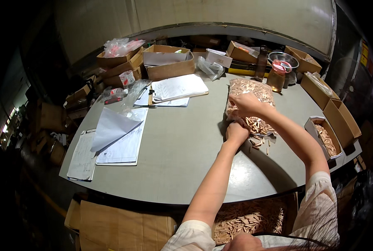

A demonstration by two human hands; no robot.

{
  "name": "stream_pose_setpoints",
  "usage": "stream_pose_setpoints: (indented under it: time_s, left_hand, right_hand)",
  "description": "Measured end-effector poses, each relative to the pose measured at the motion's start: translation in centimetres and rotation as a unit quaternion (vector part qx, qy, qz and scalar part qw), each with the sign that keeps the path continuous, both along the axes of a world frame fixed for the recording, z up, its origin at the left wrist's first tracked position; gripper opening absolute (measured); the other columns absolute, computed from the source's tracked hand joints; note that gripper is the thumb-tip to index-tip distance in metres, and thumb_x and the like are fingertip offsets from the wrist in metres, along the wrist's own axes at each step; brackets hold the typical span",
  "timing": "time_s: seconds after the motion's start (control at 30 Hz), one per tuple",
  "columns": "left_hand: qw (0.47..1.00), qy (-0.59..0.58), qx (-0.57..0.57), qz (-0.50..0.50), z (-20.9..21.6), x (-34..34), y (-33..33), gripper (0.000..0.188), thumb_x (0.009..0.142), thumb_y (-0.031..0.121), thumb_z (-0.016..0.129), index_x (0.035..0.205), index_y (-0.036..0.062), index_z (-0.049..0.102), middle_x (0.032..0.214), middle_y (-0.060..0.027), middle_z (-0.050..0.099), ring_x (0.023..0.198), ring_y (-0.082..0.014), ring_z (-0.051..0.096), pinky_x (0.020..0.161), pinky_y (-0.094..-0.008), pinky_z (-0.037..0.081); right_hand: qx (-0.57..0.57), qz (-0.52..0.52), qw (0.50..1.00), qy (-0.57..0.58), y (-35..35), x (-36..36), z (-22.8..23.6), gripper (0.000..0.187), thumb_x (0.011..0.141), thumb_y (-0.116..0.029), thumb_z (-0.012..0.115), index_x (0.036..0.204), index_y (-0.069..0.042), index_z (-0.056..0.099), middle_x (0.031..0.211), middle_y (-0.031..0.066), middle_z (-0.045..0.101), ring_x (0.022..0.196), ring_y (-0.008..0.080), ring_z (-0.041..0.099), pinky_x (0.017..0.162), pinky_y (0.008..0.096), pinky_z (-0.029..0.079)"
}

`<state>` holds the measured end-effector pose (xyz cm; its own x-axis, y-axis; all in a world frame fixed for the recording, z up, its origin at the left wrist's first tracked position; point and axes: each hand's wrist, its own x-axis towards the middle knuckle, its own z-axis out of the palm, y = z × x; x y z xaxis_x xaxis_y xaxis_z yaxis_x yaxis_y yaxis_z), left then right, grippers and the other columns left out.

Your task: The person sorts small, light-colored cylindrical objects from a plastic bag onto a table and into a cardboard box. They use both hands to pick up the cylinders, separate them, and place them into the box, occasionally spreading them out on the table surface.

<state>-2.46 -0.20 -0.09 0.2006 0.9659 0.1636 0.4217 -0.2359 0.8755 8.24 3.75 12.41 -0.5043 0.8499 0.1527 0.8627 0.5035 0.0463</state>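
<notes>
A see-through plastic bag full of small wooden dowels lies on the right part of the table. Its near end is open, and loose dowels have spilled onto the tabletop there. My left hand is closed on the bag's near left edge, beside the mouth. Just beyond it, my right hand reaches across the bag with its fingers curled together at the left side, pinching the plastic. The fingertips of both hands are partly hidden.
On the grey table, papers and a clipboard lie left. Cardboard boxes line the back. A jar stands behind the bag. A box of dowels sits right; more dowels fill a carton below the front edge.
</notes>
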Motion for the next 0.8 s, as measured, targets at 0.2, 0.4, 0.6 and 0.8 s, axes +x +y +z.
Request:
stream_pose_setpoints:
  time_s: [0.2, 0.4, 0.6, 0.8]
  left_hand:
    - [0.999, 0.039, -0.030, -0.017, 0.1, 0.6, 0.4, 0.029, 0.088, 0.031, 0.073, 0.100, 0.0050, 0.077, 0.103, -0.0196, 0.078, 0.103, -0.0406, 0.073, 0.092, -0.0465, 0.058]
    - [0.996, 0.089, -0.010, 0.001, 1.3, 0.6, -0.4, 0.035, 0.093, 0.033, 0.066, 0.109, 0.0043, 0.079, 0.115, -0.0238, 0.076, 0.113, -0.0432, 0.071, 0.099, -0.0480, 0.056]
    - [0.997, 0.082, 0.002, -0.015, 2.3, 0.1, -1.1, 0.034, 0.088, 0.026, 0.066, 0.108, 0.0025, 0.080, 0.117, -0.0281, 0.074, 0.113, -0.0465, 0.070, 0.100, -0.0504, 0.055]
    - [0.995, 0.102, 0.019, 0.010, 2.7, 0.2, -1.8, 0.032, 0.084, 0.028, 0.070, 0.106, 0.0084, 0.082, 0.111, -0.0233, 0.077, 0.109, -0.0436, 0.072, 0.098, -0.0499, 0.056]
  right_hand:
    - [0.203, 0.194, 0.937, -0.207, 1.2, 0.5, -1.3, 0.036, 0.081, -0.030, 0.078, 0.107, -0.011, 0.063, 0.107, 0.0041, 0.063, 0.108, 0.0206, 0.062, 0.096, 0.0362, 0.044]
    - [0.260, 0.313, 0.886, -0.225, 2.2, -0.2, -2.1, 0.010, 0.086, -0.024, 0.069, 0.088, -0.014, 0.068, 0.097, -0.0006, 0.062, 0.104, 0.0183, 0.060, 0.094, 0.0348, 0.046]
    - [0.236, 0.327, 0.899, -0.168, 3.7, -0.2, -0.7, 0.010, 0.086, -0.017, 0.067, 0.078, -0.012, 0.068, 0.089, 0.0024, 0.066, 0.097, 0.0208, 0.063, 0.096, 0.0361, 0.046]
    - [0.300, 0.147, 0.937, -0.099, 3.3, 2.5, 3.2, 0.010, 0.088, -0.017, 0.067, 0.084, -0.009, 0.070, 0.088, 0.0085, 0.069, 0.096, 0.0255, 0.068, 0.098, 0.0418, 0.045]
